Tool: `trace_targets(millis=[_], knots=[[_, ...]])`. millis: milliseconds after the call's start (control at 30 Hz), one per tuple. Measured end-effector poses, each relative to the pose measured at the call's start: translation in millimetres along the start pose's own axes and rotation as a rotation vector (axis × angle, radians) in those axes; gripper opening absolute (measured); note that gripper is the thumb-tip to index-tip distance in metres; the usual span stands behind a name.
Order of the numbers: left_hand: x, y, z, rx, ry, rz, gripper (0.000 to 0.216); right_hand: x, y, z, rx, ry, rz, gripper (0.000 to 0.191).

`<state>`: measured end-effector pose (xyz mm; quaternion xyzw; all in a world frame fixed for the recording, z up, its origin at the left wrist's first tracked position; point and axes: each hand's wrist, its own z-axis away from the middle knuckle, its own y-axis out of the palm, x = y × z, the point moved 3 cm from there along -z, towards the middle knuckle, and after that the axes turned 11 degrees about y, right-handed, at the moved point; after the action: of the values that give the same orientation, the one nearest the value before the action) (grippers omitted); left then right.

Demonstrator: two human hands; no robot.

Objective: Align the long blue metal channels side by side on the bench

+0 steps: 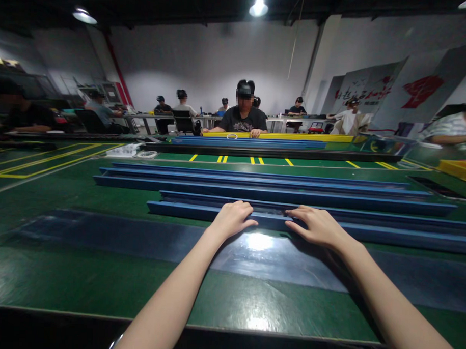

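Long blue channels with raised side walls lie across the green table. My left hand [234,217] curls over the near wall of the closest blue channel [189,210], fingers inside and thumb out in front. On the same channel, a short way to the right, my right hand [315,224] grips the wall, its thumb stretched along the near side. The fingertips of the left hand are hidden behind the wall. Just beyond lie more blue channels [148,183], parallel to it. Beneath my wrists a flat, shiny clear strip [139,236] is spread on the tabletop.
Across the green table [64,189], a person [244,116] sits behind a yellow strip [295,137]. A black bar [218,150] lies farther back. At the right are a phone [439,188] and a yellow bin [460,169]. Clear bags [124,150] sit at the back left.
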<state>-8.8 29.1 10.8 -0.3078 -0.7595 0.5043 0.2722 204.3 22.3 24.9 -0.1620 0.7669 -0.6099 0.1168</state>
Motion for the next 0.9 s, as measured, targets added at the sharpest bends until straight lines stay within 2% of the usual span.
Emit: trace_targets(millis=[100, 400, 633, 900], knots=[[0.5, 1.8, 0.2, -0.023, 0.02, 0.011, 0.028, 0.5, -0.1, 0.1, -0.004, -0.004, -0.001, 0.048], [2.0, -0.3, -0.6, 0.049, -0.028, -0.03, 0.033, 1.3, -0.8, -0.4, 0.009, 0.012, 0.0, 0.048], [2.0, 0.3, 0.1, 0.039, -0.05, 0.014, 0.031, 0.0, 0.6, -0.3, 0.011, -0.002, 0.005, 0.046], [-2.1, -7.8, 0.1, -0.014, -0.086, 0.061, 0.026, 0.3, 0.2, -1.0, -0.006, -0.029, -0.06, 0.028]])
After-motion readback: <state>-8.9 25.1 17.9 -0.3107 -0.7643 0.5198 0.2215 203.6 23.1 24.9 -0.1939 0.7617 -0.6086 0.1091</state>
